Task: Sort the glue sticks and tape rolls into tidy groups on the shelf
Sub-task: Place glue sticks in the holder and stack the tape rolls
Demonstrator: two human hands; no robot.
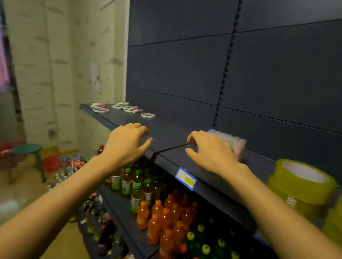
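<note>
Nothing is gripped: the left hand [127, 144] and right hand [209, 150] are held over the shelf [170, 134] with fingers loosely curled. A wrapped pack of glue sticks [237, 142] is set just behind the right hand; whether it is touched cannot be told. Small tape rolls [124, 107] are scattered at the far left end, and large tape rolls [301, 180] are stacked at the right. The pack would best be gripped across both sides and slid to its group.
</note>
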